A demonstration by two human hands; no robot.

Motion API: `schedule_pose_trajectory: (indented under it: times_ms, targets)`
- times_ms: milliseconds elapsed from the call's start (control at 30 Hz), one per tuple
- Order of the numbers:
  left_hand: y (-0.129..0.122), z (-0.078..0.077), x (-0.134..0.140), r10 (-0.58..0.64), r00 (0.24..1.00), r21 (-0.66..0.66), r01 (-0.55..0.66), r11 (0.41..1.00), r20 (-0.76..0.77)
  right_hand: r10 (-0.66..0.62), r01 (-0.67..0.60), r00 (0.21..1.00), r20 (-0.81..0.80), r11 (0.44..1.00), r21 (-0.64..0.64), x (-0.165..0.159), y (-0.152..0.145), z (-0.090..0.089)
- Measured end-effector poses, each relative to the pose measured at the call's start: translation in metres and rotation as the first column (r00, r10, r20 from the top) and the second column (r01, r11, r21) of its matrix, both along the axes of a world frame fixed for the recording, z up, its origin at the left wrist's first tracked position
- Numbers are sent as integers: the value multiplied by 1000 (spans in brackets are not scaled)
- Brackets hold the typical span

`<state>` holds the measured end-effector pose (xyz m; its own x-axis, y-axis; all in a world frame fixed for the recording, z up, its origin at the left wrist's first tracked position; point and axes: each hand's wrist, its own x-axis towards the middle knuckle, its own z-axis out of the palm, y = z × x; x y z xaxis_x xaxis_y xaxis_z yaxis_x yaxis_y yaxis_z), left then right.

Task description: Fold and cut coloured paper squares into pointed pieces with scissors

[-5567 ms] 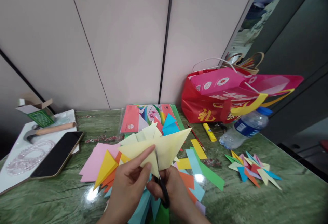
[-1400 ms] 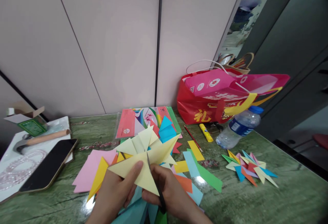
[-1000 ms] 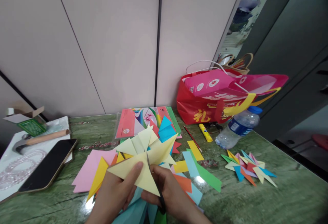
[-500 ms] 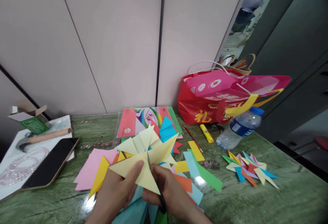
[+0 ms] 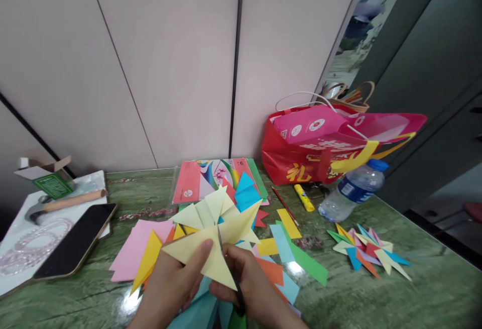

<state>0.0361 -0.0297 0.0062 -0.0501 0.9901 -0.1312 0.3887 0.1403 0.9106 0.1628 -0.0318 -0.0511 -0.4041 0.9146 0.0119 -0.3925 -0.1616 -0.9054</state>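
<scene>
Between both hands is a pale yellow piece of folded paper (image 5: 194,247), its pointed corners spread to the left, the upper right and downward. My left hand (image 5: 169,286) pinches it with the thumb on top. My right hand (image 5: 250,281) is closed around a pair of scissors (image 5: 240,296) with dark handles. Their blade lies against the paper at its middle; the other blade is hidden. Below and behind the hands are many coloured papers, among them light blue sheets (image 5: 198,311), pink sheets (image 5: 141,248), a yellow folded piece (image 5: 148,258) and an orange piece (image 5: 270,270).
A colourful paper pack (image 5: 188,181) lies at the back. To the right are a red bag (image 5: 278,153), a yellow glue stick (image 5: 304,198), a pencil (image 5: 284,203), a plastic bottle (image 5: 348,196) and a paper star (image 5: 371,251). At left are a phone (image 5: 75,243) and a hammer (image 5: 71,201).
The whole view has shifted very slightly. Both hands, the paper and the scissors keep almost the same position.
</scene>
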Motion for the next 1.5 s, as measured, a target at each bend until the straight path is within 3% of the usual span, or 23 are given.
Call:
schedule_pose_trajectory:
  times_ms: [500, 833, 967, 1067, 1133, 1200, 1267, 1333, 1367, 1433, 1500]
  targets:
    - [0, 2, 1, 18, 999, -4, -18, 1000, 44, -67, 74, 994, 87, 994, -84, -2, 0, -4]
    - [1, 0, -2, -32, 999, 5, 32, 999, -29, -63, 86, 986, 155, 985, -148, -5, 1, 1]
    - [14, -1, -18, -96, 987, -7, 96, 995, -129, -147, 166, 974, 175, 981, -100, -4, 4, -5]
    - [32, -7, -41, -276, 938, -95, 262, 961, -209, -319, 330, 933, 167, 943, -43, -2, 7, -9]
    - [43, -14, -58, -409, 874, -152, 381, 912, -263, -461, 473, 873, 159, 880, -47, 0, 10, -11]
    - [52, -20, -73, -458, 804, -197, 414, 889, -379, -578, 589, 800, 162, 807, -30, 3, 14, -13]
    - [56, -23, -83, -296, 693, -181, 236, 955, -657, -637, 643, 752, 170, 766, 27, 6, 18, -18]
    - [56, -22, -85, -107, 584, -87, 62, 994, -805, -636, 633, 744, 206, 769, 89, 8, 21, -25]
    - [55, -22, -83, -36, 564, -25, 27, 999, -825, -622, 614, 745, 243, 781, 114, 8, 23, -28]
    - [54, -23, -73, -5, 636, 68, 90, 994, -772, -608, 594, 735, 301, 791, 147, 7, 24, -34]
    - [53, -28, -60, -137, 775, 97, 248, 964, -617, -601, 585, 725, 336, 795, 159, 6, 25, -36]
